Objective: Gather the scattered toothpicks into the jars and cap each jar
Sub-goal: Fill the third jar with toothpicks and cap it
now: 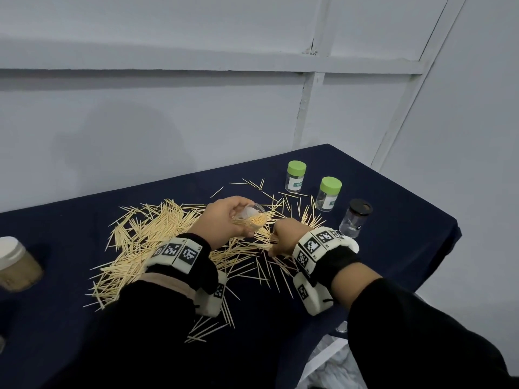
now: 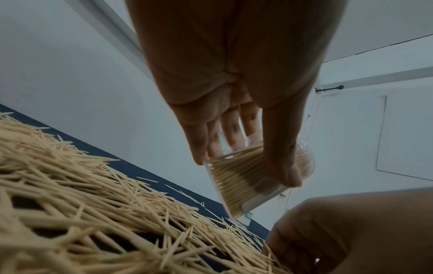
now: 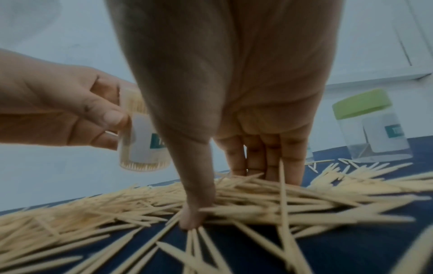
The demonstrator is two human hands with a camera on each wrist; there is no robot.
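Note:
Pale wooden toothpicks lie in a wide heap on the dark blue cloth. My left hand grips a clear uncapped jar, tilted and part-filled with toothpicks, just above the heap. In the left wrist view, thumb and fingers of that hand wrap the jar. My right hand is down on the heap beside the jar. In the right wrist view, the right hand has its thumb and fingers on the cloth, pinching a bunch of toothpicks between them.
Two green-capped jars and a black-capped jar stand at the back right. A white-lidded jar stands at the far left. The table edge drops off on the right. A grey wall runs behind.

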